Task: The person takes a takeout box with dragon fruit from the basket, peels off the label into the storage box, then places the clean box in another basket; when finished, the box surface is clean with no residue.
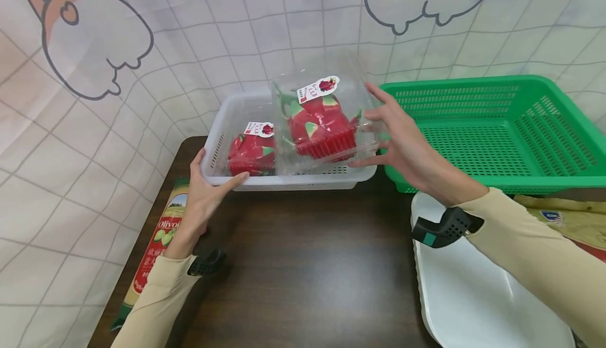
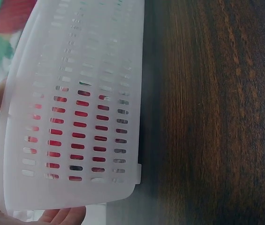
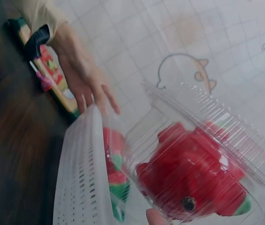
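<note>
My right hand (image 1: 402, 140) grips the right side of a clear plastic box (image 1: 289, 148) with a red dragon fruit (image 1: 326, 127) inside and a label on its lid. The box is tilted over the right part of a white slotted basket (image 1: 303, 181). In the right wrist view the box (image 3: 144, 124) hangs beside the basket wall (image 3: 83, 173). My left hand (image 1: 203, 195) holds the basket's left front corner, thumb on the rim. Another packed dragon fruit (image 1: 251, 156) lies in the basket's left part, partly hidden by the raised box; its red shows through the slots in the left wrist view.
A green slotted basket (image 1: 473, 182) stands to the right of the white one. In front of it lies a white tray (image 1: 483, 285), partly under my right arm, with a yellowish bag (image 1: 558, 214) beyond. A long red-and-yellow Olivoilà packet (image 1: 158, 245) lies along the table's left edge.
</note>
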{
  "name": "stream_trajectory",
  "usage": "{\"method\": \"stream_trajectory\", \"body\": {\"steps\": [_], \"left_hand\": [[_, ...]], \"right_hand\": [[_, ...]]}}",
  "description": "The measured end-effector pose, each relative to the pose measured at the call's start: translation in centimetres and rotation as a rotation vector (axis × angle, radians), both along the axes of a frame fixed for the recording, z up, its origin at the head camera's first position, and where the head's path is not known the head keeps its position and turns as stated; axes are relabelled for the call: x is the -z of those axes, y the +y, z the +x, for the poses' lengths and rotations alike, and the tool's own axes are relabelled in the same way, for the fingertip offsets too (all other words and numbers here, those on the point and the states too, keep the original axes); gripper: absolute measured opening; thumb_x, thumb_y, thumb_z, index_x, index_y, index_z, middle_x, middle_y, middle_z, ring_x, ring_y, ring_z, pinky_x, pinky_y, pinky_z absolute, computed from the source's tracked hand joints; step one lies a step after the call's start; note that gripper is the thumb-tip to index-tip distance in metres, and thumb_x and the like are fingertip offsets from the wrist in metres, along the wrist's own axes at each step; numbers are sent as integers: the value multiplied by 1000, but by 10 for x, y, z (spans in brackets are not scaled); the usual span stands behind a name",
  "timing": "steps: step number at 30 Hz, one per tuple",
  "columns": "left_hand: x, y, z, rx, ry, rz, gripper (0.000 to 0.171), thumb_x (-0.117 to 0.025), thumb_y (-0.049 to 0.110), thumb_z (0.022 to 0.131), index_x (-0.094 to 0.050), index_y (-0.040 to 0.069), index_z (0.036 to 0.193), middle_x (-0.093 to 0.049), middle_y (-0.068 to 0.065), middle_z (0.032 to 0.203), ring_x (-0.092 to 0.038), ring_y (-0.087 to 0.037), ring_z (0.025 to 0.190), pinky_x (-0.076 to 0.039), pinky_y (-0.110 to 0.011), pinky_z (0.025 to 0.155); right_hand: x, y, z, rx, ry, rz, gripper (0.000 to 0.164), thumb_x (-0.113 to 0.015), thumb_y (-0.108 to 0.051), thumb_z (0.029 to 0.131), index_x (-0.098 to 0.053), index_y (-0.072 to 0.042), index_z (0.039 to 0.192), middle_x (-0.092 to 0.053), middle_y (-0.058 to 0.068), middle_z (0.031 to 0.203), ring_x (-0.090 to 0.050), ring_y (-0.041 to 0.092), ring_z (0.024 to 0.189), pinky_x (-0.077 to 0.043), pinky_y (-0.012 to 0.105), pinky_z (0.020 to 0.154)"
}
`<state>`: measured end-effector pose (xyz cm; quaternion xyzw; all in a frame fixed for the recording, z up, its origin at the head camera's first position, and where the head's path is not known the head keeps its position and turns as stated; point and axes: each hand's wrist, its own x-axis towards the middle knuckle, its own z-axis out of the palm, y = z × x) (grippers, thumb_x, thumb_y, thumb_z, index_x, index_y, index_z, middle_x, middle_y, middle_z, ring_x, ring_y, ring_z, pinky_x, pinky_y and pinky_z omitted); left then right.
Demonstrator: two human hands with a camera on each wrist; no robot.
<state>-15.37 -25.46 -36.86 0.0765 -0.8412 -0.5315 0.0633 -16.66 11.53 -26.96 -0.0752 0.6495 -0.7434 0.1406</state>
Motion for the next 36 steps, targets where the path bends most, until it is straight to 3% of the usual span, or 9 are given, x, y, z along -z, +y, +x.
{"method": "stream_trajectory", "body": {"steps": [3,12,20,27,33,36], "left_hand": [[1,0,0,1,1,-3,111,-83,38,89,-8,18,167,-30,-14,163,-34,-31,143,-33,-55,120],[0,-1,-1,2,-18,1,112,-83,40,89,-6,19,167,-29,-14,163,-33,-32,144,-32,-56,120],[-2,-5,-1,28,-42,18,115,-83,35,89,-1,21,167,-26,-14,166,-32,-31,145,-30,-52,122],[-11,-9,7,79,-103,82,109,-78,26,94,3,22,167,-22,-16,165,-29,-32,145,-28,-54,121],[-18,-5,14,115,-133,-36,109,-74,30,97,9,13,166,-21,-23,164,-35,-38,143,-36,-53,118],[-24,-3,20,118,-144,-120,109,-74,33,97,7,6,165,-20,-26,163,-37,-41,141,-39,-56,115]], "right_hand": [[-4,6,9,-19,-8,-30,71,-47,-21,105,-18,-40,167,-18,5,167,-26,38,147,-53,60,96],[-4,22,31,-62,-2,-22,73,-49,-19,103,-20,-44,166,-18,4,166,-27,39,146,-60,45,90],[12,44,56,-150,28,42,67,-45,-30,105,-21,-44,165,-16,3,167,-27,42,147,-55,50,96],[28,67,65,-203,44,111,55,-39,-37,108,-33,-38,163,-30,7,164,-43,44,141,-50,50,102],[50,81,65,-173,0,208,50,-45,-37,106,-48,-35,155,-42,17,159,-54,44,131,-50,65,100],[58,85,68,-175,12,240,44,-46,-33,106,-56,-41,148,-47,15,156,-61,36,124,-54,61,95]]}}
